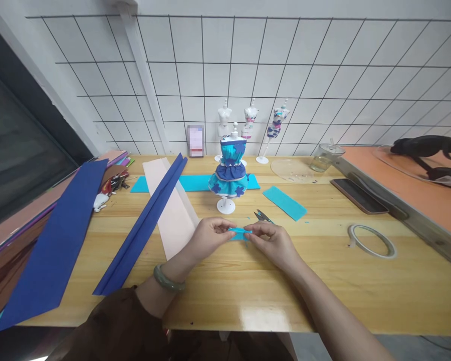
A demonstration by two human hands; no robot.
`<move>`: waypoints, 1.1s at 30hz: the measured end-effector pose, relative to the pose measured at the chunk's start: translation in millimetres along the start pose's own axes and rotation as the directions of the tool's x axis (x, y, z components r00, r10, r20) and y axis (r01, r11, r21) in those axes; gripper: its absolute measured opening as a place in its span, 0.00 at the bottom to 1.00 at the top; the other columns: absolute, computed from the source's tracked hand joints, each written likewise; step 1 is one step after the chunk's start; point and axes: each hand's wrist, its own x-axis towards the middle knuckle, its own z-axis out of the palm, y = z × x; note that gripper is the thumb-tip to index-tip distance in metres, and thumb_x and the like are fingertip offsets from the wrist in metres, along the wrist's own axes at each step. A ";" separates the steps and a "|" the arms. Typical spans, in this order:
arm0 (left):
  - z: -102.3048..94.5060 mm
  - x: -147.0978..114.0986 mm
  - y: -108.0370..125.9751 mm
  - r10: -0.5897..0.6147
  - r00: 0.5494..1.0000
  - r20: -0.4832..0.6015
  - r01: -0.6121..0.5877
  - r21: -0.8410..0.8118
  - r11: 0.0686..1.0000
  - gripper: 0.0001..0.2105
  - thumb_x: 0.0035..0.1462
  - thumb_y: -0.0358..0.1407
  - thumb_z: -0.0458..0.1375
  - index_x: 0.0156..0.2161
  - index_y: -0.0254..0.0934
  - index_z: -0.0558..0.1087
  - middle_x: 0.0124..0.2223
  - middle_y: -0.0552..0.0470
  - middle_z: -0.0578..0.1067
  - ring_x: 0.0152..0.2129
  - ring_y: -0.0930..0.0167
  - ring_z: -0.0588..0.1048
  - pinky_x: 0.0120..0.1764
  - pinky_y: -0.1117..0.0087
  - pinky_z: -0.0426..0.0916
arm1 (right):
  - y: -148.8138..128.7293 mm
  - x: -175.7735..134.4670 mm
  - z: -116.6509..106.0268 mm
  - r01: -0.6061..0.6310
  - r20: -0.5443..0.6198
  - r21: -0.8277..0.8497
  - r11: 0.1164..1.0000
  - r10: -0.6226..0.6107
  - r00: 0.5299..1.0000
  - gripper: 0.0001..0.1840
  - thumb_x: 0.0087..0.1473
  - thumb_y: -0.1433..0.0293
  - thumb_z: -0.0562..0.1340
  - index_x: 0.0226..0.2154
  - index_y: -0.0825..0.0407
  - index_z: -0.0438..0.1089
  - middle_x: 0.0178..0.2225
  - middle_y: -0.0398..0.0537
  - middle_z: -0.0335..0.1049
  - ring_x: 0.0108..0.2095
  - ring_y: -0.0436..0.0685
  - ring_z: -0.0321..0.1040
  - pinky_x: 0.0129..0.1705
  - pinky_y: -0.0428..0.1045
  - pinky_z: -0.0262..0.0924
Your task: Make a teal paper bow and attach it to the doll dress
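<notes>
A small strip of turquoise crepe paper (239,234) is stretched between my two hands, low over the table's middle. My left hand (213,235) pinches its left end, and my right hand (272,241) pinches the right end; the fingers of both are closed. Just behind my right hand lie dark scissors (263,216), partly hidden by it. Beyond the hands stands a miniature mannequin (234,168) on a white base, wearing a turquoise and dark blue ruffled dress. A flat turquoise piece of paper (284,203) rests to its right.
Dark blue folded paper (146,220) and a pale pink sheet (167,200) lie left, near a paper stack (56,240). To the right are a tape roll (374,240), a dark phone (359,195) and a glass jar (325,158). Smaller mannequins (278,123) stand by the wall.
</notes>
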 end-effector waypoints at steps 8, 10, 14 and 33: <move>-2.8 0.3 -1.8 0.019 1.000 -0.010 -0.018 0.086 0.996 0.11 0.43 0.36 0.62 0.34 0.32 0.75 0.33 0.47 0.76 0.30 0.70 0.73 0.35 0.71 0.68 | -4.1 -0.4 -3.5 -0.024 0.049 -0.004 1.000 0.024 0.999 0.12 0.50 0.62 0.59 0.31 0.52 0.73 0.26 0.47 0.73 0.28 0.54 0.67 0.31 0.49 0.61; -3.3 -0.3 -0.6 0.023 1.000 -0.002 -0.023 0.082 0.996 0.10 0.43 0.36 0.62 0.33 0.32 0.75 0.32 0.48 0.76 0.30 0.70 0.73 0.34 0.71 0.67 | -5.2 -0.5 -4.1 -0.035 0.058 0.006 0.999 0.034 0.998 0.12 0.49 0.61 0.59 0.30 0.52 0.73 0.26 0.47 0.72 0.27 0.54 0.67 0.31 0.49 0.61; -3.8 -1.4 4.0 0.029 0.999 0.026 -0.031 0.082 0.996 0.09 0.44 0.36 0.61 0.30 0.33 0.75 0.31 0.49 0.76 0.29 0.71 0.73 0.33 0.72 0.67 | -5.7 -0.9 -4.7 -0.054 0.073 0.035 0.998 0.052 0.996 0.14 0.49 0.60 0.59 0.30 0.53 0.72 0.26 0.47 0.72 0.28 0.54 0.67 0.31 0.49 0.60; -7.1 -3.5 3.8 -0.066 0.991 0.112 0.065 0.008 0.998 0.13 0.44 0.39 0.62 0.34 0.33 0.73 0.28 0.50 0.76 0.26 0.72 0.73 0.31 0.73 0.65 | -9.1 -1.6 -7.1 -0.274 0.148 0.263 0.925 0.242 0.959 0.15 0.41 0.57 0.65 0.29 0.51 0.73 0.28 0.48 0.75 0.29 0.56 0.69 0.33 0.51 0.63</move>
